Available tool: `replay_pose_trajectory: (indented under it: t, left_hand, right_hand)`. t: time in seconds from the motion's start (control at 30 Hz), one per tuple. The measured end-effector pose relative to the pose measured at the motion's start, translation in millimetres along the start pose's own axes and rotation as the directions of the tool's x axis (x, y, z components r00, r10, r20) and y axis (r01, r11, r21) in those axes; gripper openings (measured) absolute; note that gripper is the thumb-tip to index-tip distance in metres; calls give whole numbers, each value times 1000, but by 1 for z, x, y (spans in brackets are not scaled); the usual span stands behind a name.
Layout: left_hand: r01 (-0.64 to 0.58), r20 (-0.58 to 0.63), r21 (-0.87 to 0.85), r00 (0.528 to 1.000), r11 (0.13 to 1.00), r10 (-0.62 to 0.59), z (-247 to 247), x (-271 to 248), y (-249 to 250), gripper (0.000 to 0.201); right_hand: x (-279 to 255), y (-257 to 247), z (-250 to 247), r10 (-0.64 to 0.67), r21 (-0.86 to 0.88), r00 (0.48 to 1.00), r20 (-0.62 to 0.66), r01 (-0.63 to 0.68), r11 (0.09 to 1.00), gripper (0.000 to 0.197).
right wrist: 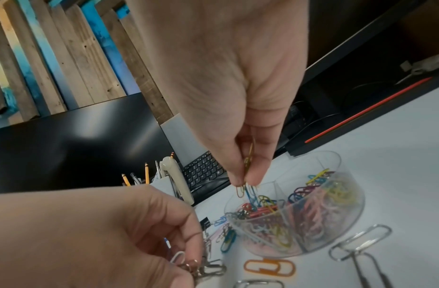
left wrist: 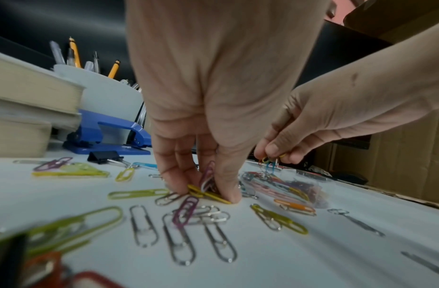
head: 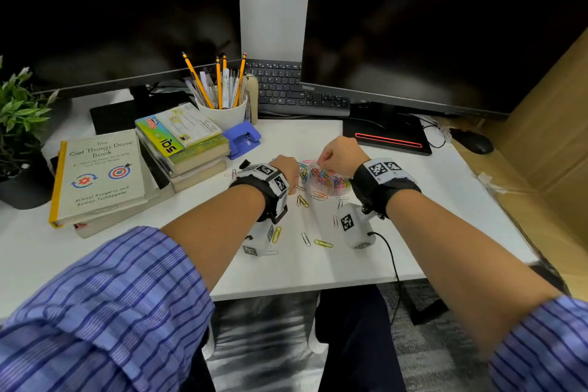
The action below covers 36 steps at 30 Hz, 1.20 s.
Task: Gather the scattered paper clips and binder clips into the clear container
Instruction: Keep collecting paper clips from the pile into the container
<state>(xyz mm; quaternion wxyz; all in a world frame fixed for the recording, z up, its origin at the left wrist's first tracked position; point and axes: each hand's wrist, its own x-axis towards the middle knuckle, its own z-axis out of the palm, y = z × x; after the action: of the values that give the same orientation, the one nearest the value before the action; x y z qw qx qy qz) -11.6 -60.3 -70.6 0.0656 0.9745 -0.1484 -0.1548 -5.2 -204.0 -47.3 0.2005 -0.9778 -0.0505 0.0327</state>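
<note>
A round clear container (head: pixel 331 183) (right wrist: pixel 312 218) with dividers holds many coloured paper clips on the white desk (head: pixel 191 251). My right hand (head: pixel 334 157) (right wrist: pixel 245 181) hangs just over its rim, pinching a few paper clips (right wrist: pixel 248 187) between thumb and fingers. My left hand (head: pixel 288 173) (left wrist: pixel 208 187) is down on the desk to the left of the container, fingertips pinching a small bunch of paper clips (left wrist: pixel 207 179), purple and yellow among them. Several loose paper clips (head: pixel 323 243) (left wrist: pixel 179 233) lie scattered nearer to me. A black binder clip (left wrist: pixel 104 156) lies further back on the left.
A blue hole punch (head: pixel 241 137), a stack of books (head: pixel 187 143) and a white pencil cup (head: pixel 222 111) stand at the back left. A keyboard (head: pixel 296 89), two monitors and a black base with a red stripe (head: pixel 388 137) line the back. A cardboard wall (head: pixel 547 137) stands to the right.
</note>
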Motion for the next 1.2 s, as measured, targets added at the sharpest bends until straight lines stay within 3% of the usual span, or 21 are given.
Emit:
replay_pose_trajectory:
  t: [0.33, 0.47, 0.63, 0.77, 0.83, 0.93, 1.03, 1.13, 1.2]
  left_hand:
    - [4, -19, 27, 1000, 1000, -3, 4, 2, 1, 31]
    - [-30, -21, 2, 999, 1000, 30, 2, 2, 5, 33]
    - [-29, 13, 69, 1000, 997, 28, 7, -4, 10, 61]
    - [-56, -3, 106, 998, 993, 57, 7, -3, 16, 30]
    - [-34, -36, 109, 999, 993, 38, 3, -4, 19, 29]
    - [-15, -8, 117, 1000, 993, 16, 2, -6, 18, 30]
    - [21, -1, 85, 1000, 996, -21, 1, -7, 18, 32]
    - [22, 21, 119, 999, 993, -25, 0, -6, 16, 34]
    - [-4, 45, 169, 999, 986, -4, 0, -4, 18, 26]
  right_hand:
    - [-3, -6, -7, 34, -23, 990, 140, -31, 999, 19]
    - [-6, -4, -5, 31, -15, 995, 93, -30, 999, 18]
    - [-8, 0, -4, 52, 22, 997, 63, -54, 998, 18]
    - [-10, 0, -4, 36, -7, 994, 100, -35, 999, 20]
    - [-8, 0, -7, 26, -14, 997, 70, -25, 1000, 22]
    - [-8, -1, -11, 34, -33, 987, 158, -29, 999, 24]
    - [-9, 2, -18, 52, -101, 992, 112, -41, 994, 26]
    - [-9, 8, -24, 111, -195, 982, 154, -80, 977, 29]
    - [-11, 11, -26, 132, -217, 974, 182, -91, 972, 30]
